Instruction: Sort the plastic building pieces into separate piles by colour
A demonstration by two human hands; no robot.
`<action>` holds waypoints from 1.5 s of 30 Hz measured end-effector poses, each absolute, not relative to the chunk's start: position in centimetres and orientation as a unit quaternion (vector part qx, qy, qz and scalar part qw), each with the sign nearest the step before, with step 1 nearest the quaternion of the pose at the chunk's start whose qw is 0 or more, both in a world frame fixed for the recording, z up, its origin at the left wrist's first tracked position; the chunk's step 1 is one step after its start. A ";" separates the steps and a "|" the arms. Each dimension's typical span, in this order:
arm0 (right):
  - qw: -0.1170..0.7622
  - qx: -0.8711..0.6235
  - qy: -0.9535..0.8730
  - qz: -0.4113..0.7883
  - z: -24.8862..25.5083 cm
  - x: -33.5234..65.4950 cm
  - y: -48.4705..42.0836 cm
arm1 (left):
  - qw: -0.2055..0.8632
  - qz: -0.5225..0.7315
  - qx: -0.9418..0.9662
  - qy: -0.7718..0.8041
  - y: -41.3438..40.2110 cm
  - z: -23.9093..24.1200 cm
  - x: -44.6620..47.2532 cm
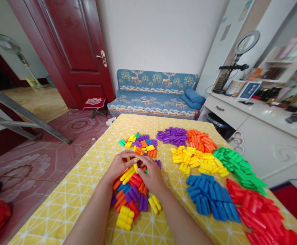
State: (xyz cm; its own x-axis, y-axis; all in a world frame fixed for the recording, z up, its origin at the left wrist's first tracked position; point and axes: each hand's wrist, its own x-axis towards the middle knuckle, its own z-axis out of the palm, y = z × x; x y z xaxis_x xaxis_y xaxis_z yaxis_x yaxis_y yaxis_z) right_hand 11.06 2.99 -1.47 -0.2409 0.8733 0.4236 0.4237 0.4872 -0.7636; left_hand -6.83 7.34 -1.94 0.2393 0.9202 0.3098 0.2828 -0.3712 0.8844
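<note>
A yellow tablecloth (87, 177) is covered with sorted piles: red blocks (260, 214), blue blocks (211, 197), green blocks (237, 166). A mixed pile (130, 197) is touched by both hands. Yellow blocks (128, 173) are pinched between the left hand (119, 165) and right hand (150, 175), fingers closed on them.

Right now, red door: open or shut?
Open. The red door is swung inward, and the next room's floor and a standing fan show past it.
</note>
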 end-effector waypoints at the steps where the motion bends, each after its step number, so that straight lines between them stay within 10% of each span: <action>1: 0.436 -0.438 -0.743 0.258 -1.5 11.0 3.0 | 0.359 0.442 0.699 0.433 7.3 -1.9 -6.8; 45: 0.422 -0.482 -0.726 0.249 -2.2 10.9 3.3 | 0.370 0.441 0.688 0.442 7.3 -1.8 -6.8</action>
